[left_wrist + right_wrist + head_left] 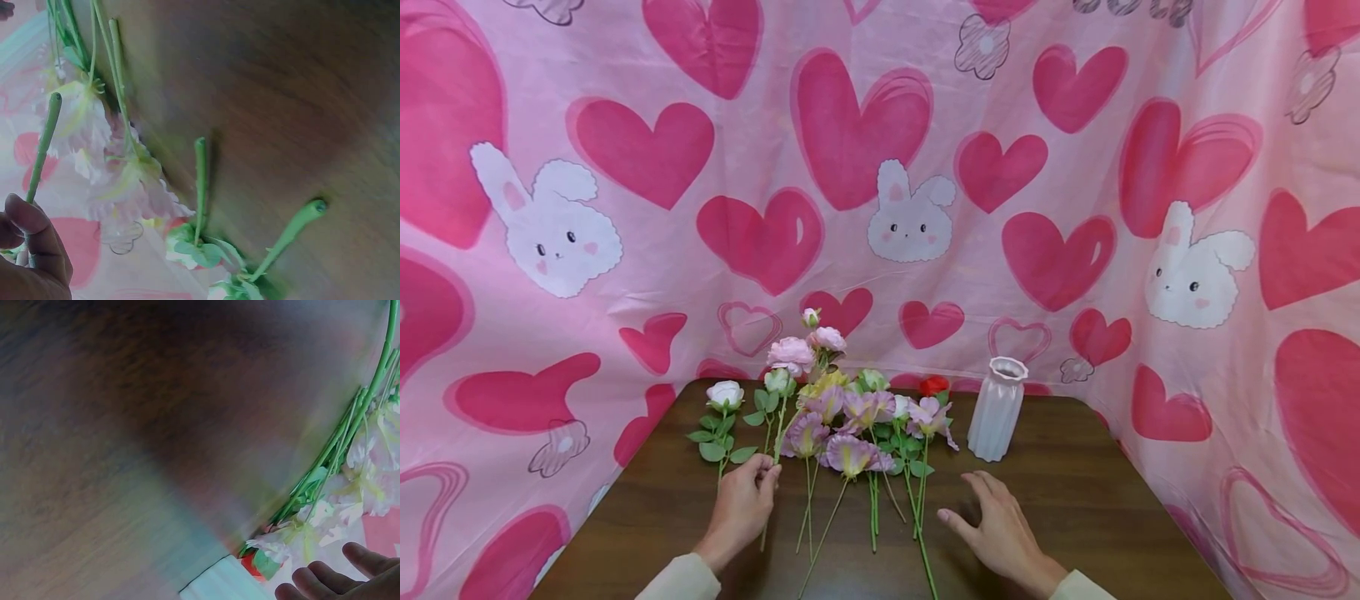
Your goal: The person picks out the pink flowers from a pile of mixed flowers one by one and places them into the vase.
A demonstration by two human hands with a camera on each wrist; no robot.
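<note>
My left hand [743, 504] pinches the green stem [42, 147] of a flower spray between thumb and fingers. This spray appears to be the one with pale pink blooms [792, 355] standing above the others in the head view. Beside that hand, a white rose [725, 395] with green leaves lies at the left. Several ruffled purple-and-yellow flowers [853, 454] lie in the middle, their stems pointing toward me. My right hand [1000, 525] hovers over or rests on the table, fingers extended and holding nothing. Beyond it stands a white fluted vase [997, 412], upright.
A red flower [934, 385] lies at the back, left of the vase. Long green stems [922, 533] reach toward the near side of the brown wooden table [1075, 500]. Pink cloth [925, 108] with hearts and rabbits hangs around the back and sides.
</note>
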